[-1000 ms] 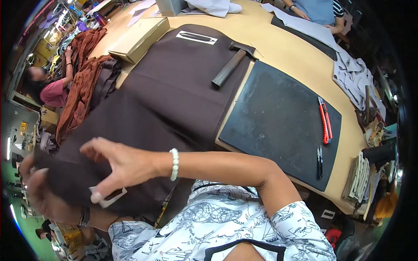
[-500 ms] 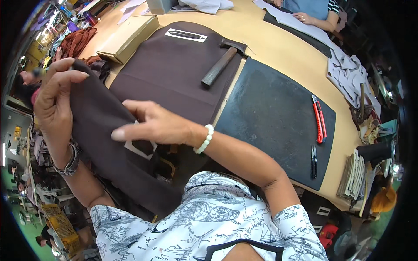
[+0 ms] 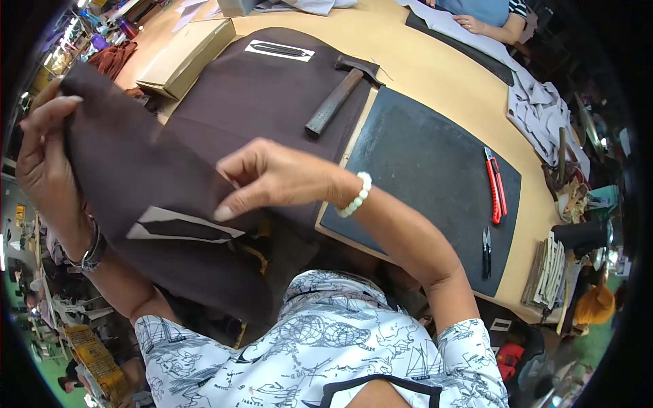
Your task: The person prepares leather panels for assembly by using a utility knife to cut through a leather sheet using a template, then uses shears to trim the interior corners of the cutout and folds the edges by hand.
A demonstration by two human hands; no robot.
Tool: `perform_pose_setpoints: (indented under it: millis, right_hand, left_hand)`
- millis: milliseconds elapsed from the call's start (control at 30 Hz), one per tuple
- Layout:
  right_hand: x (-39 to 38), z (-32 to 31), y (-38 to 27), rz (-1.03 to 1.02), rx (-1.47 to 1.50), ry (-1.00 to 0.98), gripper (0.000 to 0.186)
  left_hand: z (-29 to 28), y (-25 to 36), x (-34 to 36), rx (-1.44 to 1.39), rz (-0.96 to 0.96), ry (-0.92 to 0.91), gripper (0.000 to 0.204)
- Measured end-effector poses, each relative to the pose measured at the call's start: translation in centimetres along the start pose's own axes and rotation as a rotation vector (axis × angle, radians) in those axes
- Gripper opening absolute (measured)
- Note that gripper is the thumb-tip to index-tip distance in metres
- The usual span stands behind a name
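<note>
A dark brown fabric panel is held up in the air at my left, in front of the table. My left hand is closed on its upper left edge, thumb on the near face. At its right edge my right hand pinches the cloth between thumb and fingers. Low on the panel is a whitish patch around a long, dark, pointed shape. Beyond, a similar brown panel lies flat on the table, bearing a white patch with a like shape.
A hammer rests on the flat panel. On a black mat to the right lie a red utility knife and small thread snips. A cardboard box stands at far left. Across the table is another person's hand by pale cloth.
My left hand has moved left with the panel, which is now spread wider, showing more of its patch. My right hand has shifted right and closed on the panel's edge.
</note>
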State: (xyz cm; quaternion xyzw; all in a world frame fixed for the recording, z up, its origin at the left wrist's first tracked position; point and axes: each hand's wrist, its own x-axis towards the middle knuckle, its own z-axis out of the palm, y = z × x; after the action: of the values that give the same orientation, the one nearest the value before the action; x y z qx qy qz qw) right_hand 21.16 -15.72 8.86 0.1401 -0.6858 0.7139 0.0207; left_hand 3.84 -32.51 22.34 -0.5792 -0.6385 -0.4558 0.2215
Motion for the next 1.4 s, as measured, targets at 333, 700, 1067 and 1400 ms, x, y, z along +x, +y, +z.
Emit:
perform_pose_setpoints:
  millis: [333,700,1067,1400]
  right_hand:
    - [-1.0,6.9,7.3,0.226,-0.069,-0.082,0.022]
    - [-3.6,-6.9,1.0,0.044,-0.381,0.741,0.025]
    - [-5.0,-20.0,6.2,0.239,-0.863,1.402,0.033]
    - [-4.2,-22.6,8.9,0.369,-0.854,1.504,0.037]
  left_hand:
    - [-7.8,-12.5,-10.6,0.718,-0.249,0.055,0.017]
    - [5.7,-21.0,0.5,0.503,-0.104,0.069,0.017]
    - [28.3,-27.8,5.8,0.520,-0.223,-0.174,0.026]
    - [30.3,-28.3,6.8,0.598,-0.584,-0.462,0.031]
